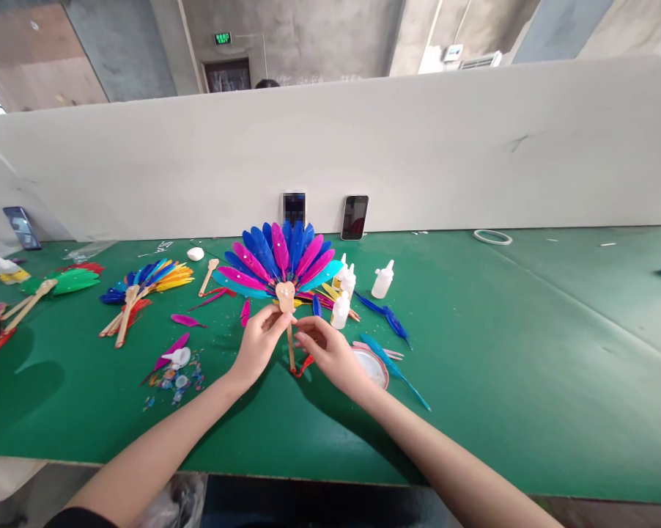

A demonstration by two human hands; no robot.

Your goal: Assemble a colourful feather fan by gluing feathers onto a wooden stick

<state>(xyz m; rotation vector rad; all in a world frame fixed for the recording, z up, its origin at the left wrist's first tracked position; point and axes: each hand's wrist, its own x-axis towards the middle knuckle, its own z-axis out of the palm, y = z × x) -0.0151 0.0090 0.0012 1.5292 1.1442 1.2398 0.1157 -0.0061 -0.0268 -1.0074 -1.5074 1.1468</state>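
A feather fan point(265, 253) stands fanned out above the table, with blue, magenta and turquoise feathers dotted with small pale specks. Its wooden handle point(292, 350) widens into a rounded head point(285, 295), and a red cord point(303, 367) hangs at the lower end. My left hand point(261, 339) is closed on the handle just below the head, thumb in front. Close to the right side of the handle is my right hand point(326, 350), its fingers bent and apart with nothing visible between them. Whether its fingertips touch the handle is hard to see.
White squeeze bottles point(340, 310) stand behind my right hand, beside loose feathers point(393, 367) and a round lid point(371, 367). Small gems point(179, 381) lie scattered at left. Further left are other feather fans point(130, 308). Phones point(355, 218) lean on a white partition point(429, 154).
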